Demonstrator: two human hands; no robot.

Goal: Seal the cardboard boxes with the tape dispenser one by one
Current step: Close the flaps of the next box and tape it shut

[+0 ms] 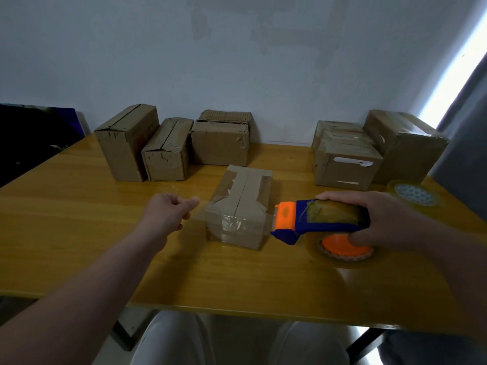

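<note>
A small cardboard box lies in the middle of the yellow wooden table, its top flaps closed, with old tape patches and clear tape over its near end. My right hand grips the blue and orange tape dispenser, whose orange head sits at the box's near right corner. My left hand hovers just left of the box, blurred, fingers loosely curled with the thumb toward the box, holding nothing.
Three cardboard boxes stand at the back left and a stack of several boxes at the back right. A spare roll of clear tape lies at the right edge. A dark object leans at far left.
</note>
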